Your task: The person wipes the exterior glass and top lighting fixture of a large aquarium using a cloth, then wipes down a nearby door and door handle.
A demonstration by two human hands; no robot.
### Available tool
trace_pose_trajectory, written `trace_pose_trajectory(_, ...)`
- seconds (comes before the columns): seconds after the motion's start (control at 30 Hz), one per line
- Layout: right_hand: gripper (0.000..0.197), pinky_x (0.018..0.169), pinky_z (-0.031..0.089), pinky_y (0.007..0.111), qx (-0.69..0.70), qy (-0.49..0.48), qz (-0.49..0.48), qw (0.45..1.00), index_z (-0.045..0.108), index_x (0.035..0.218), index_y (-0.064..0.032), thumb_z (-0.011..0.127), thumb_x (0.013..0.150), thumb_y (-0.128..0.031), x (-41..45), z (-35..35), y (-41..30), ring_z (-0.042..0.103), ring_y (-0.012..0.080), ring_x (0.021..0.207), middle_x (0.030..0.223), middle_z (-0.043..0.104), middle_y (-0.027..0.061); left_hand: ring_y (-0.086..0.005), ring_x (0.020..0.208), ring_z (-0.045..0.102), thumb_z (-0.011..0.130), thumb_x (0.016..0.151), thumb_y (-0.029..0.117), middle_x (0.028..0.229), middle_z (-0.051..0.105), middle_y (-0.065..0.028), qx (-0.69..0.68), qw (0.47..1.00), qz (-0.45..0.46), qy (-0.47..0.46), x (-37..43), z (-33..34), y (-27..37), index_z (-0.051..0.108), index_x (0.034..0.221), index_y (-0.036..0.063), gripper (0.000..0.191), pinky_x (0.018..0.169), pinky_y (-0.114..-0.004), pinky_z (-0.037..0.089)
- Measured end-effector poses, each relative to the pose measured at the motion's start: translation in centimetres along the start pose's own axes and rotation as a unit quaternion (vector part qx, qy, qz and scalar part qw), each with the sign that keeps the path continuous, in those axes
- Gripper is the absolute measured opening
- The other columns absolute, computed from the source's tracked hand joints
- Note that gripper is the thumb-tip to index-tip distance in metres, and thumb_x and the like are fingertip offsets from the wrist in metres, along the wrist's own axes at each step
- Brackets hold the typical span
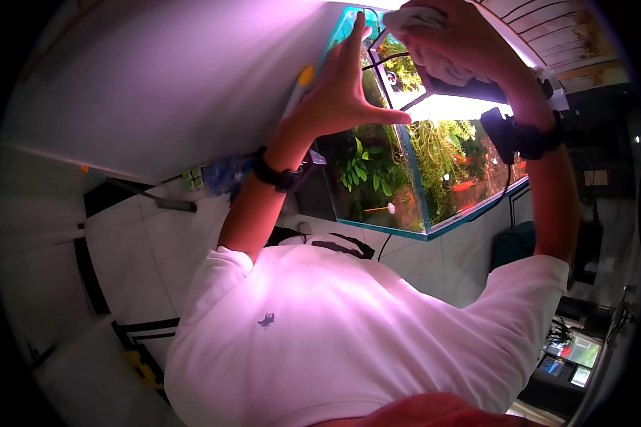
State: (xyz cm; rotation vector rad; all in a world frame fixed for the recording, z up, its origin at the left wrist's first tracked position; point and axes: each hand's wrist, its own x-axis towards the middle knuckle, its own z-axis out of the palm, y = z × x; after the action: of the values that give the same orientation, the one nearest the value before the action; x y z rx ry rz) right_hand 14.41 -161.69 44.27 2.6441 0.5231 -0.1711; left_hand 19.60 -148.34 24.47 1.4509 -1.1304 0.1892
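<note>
A glass aquarium [376, 176] with green water plants and orange-red fish stands before me, its light fixture [448, 107] glowing brightly over the top. Above the tank's left side my left hand [347, 93] is spread, thumb and fingers wide apart, with nothing in it. At the upper right my right hand [459, 32] grips a bunched pale cloth [443, 64], part of which hangs over the dark upper side of the fixture. Dark bands are strapped round both wrists. Whether the cloth touches the fixture is hard to tell.
A pale wall [155, 85] rises at the left of the tank. A thin cable [499, 197] runs down past the tank's right side. A long-handled tool [176, 205] with a grey end lies over the tiled floor [192, 229], near a blue plastic bag [224, 175].
</note>
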Motion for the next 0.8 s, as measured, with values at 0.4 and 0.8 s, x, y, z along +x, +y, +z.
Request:
trace_pose_trajectory(0.4,0.026,0.074,0.055,0.033,0.182,0.103,0.288,0.935,0.068,0.109,-0.0059,0.062,0.092,-0.025,-5.2,1.6,4.9,0.069,0.0224,0.075,0.082,0.071,0.0116,-0.0468,0.145,0.015,0.081,0.057,0.073,0.155,0.015,-0.0338,0.001,0.999,-0.014,-0.041,1.2,2.8,-0.5,-0.009,0.153,-0.0014,0.151,0.117,-0.055,0.016)
trace_pose_trajectory(0.8,0.042,0.076,0.058,0.036,0.231,0.108,0.192,0.948,0.067,0.119,-0.0081,0.071,0.081,-0.025,-3.0,2.8,-0.4,0.073,0.0270,0.083,0.096,0.073,0.0142,-0.0467,0.141,0.022,0.083,0.063,0.064,0.150,0.023,-0.0324,-0.007,1.000,-0.008,-0.013,1.6,4.1,-1.5,-0.010,0.152,-0.0034,0.146,0.116,-0.056,0.015)
